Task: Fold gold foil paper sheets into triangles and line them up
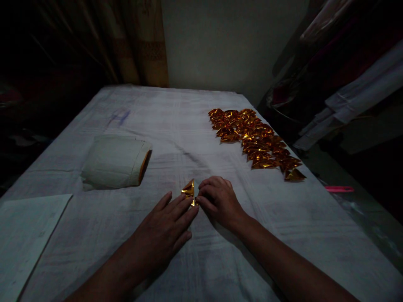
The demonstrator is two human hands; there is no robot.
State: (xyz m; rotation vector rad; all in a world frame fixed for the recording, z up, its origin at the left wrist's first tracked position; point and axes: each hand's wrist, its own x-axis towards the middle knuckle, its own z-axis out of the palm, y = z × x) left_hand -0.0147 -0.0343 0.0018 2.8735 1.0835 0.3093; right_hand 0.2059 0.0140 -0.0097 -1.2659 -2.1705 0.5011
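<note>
A small gold foil piece (189, 189), folded to a triangle, lies on the white cloth-covered table (176, 126) between my hands. My left hand (165, 228) rests flat with its fingertips pressing on the piece's lower edge. My right hand (217, 199) is curled beside it, fingertips pinching the piece's right side. Both hands touch the same foil piece.
Several folded gold foil triangles (256, 140) lie in rows at the table's right. A roll wrapped in white paper (115, 161) lies at the left, a white sheet (25, 235) at the near left. A pink object (339, 189) sits off the right edge. Curtain and hanging clothes surround the table.
</note>
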